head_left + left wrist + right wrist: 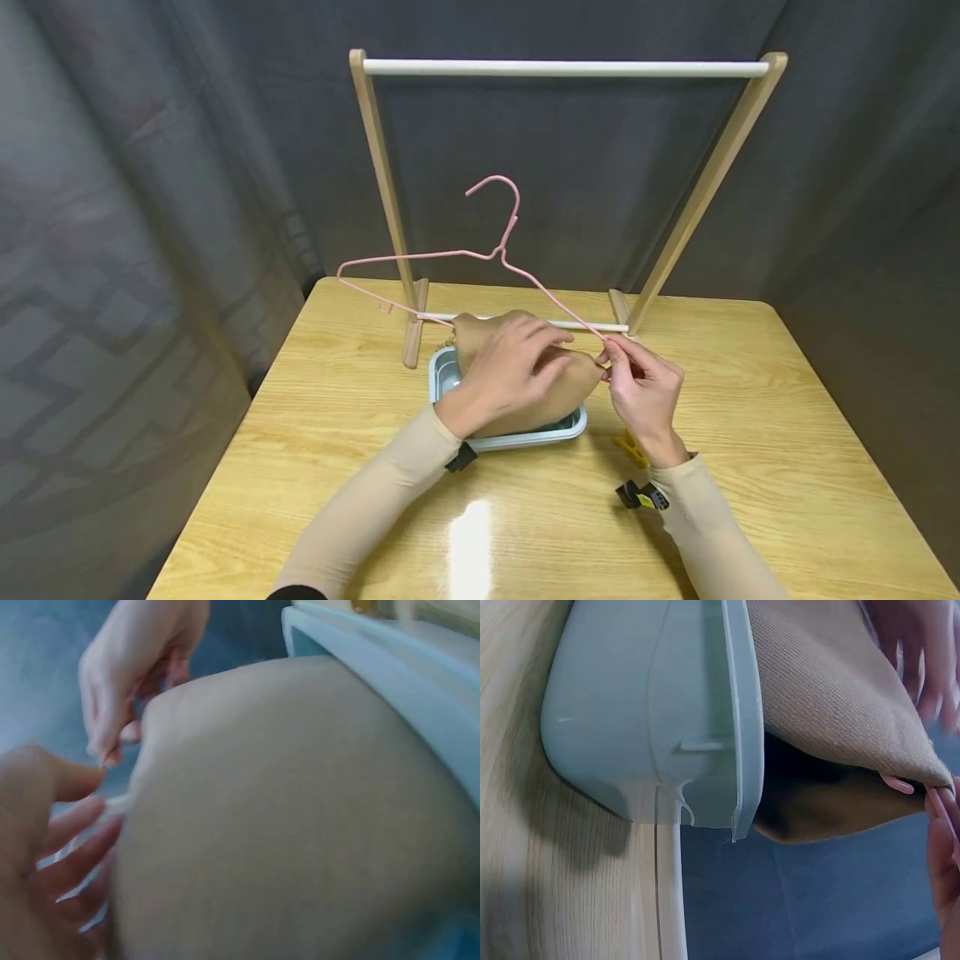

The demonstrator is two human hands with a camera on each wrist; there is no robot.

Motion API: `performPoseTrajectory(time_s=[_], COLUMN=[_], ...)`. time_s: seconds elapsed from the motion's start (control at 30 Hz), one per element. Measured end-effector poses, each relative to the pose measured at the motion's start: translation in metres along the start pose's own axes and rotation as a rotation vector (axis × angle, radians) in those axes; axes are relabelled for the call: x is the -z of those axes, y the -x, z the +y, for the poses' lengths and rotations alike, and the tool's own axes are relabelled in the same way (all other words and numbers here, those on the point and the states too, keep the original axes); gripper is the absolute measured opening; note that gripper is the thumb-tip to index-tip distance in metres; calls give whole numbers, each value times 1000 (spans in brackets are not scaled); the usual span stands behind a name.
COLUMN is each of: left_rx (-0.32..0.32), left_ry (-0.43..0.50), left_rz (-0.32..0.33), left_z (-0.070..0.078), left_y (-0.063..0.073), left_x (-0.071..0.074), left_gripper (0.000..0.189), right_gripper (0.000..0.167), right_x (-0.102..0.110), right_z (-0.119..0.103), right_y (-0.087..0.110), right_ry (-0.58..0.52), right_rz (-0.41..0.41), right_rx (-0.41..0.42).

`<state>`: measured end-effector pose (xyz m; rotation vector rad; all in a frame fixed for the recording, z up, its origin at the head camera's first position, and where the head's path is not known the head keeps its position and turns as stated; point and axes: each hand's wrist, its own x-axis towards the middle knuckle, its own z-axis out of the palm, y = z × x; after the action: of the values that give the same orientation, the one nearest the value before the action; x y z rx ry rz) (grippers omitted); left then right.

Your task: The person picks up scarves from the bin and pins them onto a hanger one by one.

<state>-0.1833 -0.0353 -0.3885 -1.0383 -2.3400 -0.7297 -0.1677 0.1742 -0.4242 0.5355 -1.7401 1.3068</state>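
A piece of brown cloth (558, 398) hangs over the lower bar of a pink clothes hanger (551, 296), above a light blue plastic basin (525, 440). My right hand (649, 385) pinches the hanger's right corner, where the cloth's edge meets it. In the right wrist view, the cloth (832, 682) droops with a dark gap between its layers, and a pink hanger part (898, 784) shows at that edge. My left hand (513, 371) lies over the cloth, its thumb and fingers apart; in the left wrist view its fingers (79, 859) appear loosely bent beside the cloth.
Behind the basin stands a wooden rack with a white top rail (562, 68) and a lower white bar (592, 326). A yellow clothespin (632, 450) lies on the wooden table (337, 467) by my right wrist. Grey curtains (150, 208) surround the table.
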Motion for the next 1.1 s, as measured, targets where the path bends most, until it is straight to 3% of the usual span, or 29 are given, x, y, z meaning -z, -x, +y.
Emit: performPoseTrajectory(time_s=[0.13, 0.2, 0.27, 0.37, 0.47, 0.53, 0.7, 0.9, 1.03, 1.1], left_rx=[29, 130, 286, 525, 616, 612, 554, 443, 462, 504], left_ry=[122, 168, 222, 243, 252, 259, 341, 652, 757, 730], left_rz=[319, 361, 283, 8, -219, -272, -286, -367, -419, -428], left_z=[-19, -35, -51, -70, -80, -81, -74, -78, -81, -80], left_y=[28, 44, 58, 73, 81, 82, 74, 61, 57, 56], left_x=[23, 34, 44, 51, 47, 42, 32, 25, 20, 19], left_gripper=[8, 20, 30, 36, 38, 38, 32, 34, 36, 35], right_gripper=[15, 15, 15, 15, 15, 15, 15, 14, 14, 14], right_x=[1, 2, 3, 5, 5, 4, 7, 5, 4, 4], right_z=[0, -1, -1, -1, -1, -2, -2, -3, -3, -3], right_y=[3, 4, 4, 3, 2, 2, 4, 1, 0, 0], right_ry=[1, -4, -11, -19, -20, -27, -15, -11, -7, -7], right_rz=[4, 14, 26, 47, 47, 41, 33, 58, 61, 60], right_rx=[-21, -27, -35, -52, -61, -63, -72, -93, -101, -101])
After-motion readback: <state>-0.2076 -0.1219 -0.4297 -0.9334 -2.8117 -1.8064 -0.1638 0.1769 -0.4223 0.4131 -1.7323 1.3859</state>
